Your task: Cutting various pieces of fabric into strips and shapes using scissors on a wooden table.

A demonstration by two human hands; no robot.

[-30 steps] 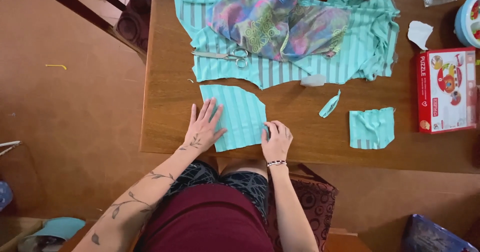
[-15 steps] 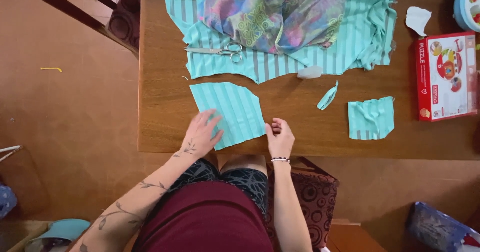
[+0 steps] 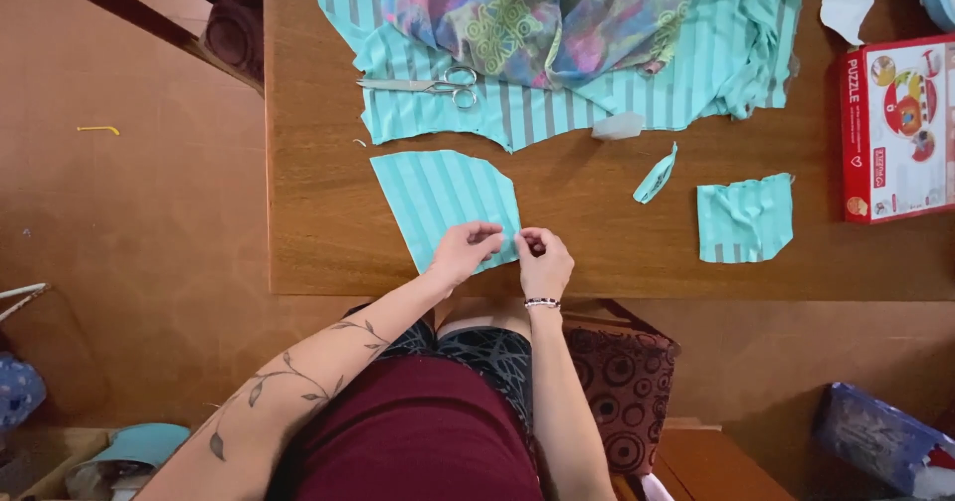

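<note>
Striped panel point(image 3: 443, 198): teal, cut free already, lying flat near the front edge of the tabletop point(image 3: 308, 222), just ahead of the lap. Judging by the clean outline, cutting of this piece looks finished; work on its lower right corner looks only begun.

Left hand point(image 3: 464, 252) resting on the panel's near edge, fingers curled, pinching the fabric at that corner. Right hand point(image 3: 543, 259) just beside it, fingertips drawn together on the same edge, nipping what may be a pin or a fold, too small to tell. Both hands almost touching, neither spread flat.

Farther back, scissors point(image 3: 423, 85) laid down on the big striped cloth point(image 3: 557, 103), apart from both hands, blades pointing left. On top of that cloth, a crumpled multicoloured fabric point(image 3: 537, 13). Lower edge of the big cloth ragged, fitting a piece removed.

To the right, a thin striped scrap point(image 3: 656, 175) and a small striped square point(image 3: 745, 220), both loose on the wood, well apart from the panel, untouched. At the far right, a red box point(image 3: 895, 128).
</note>
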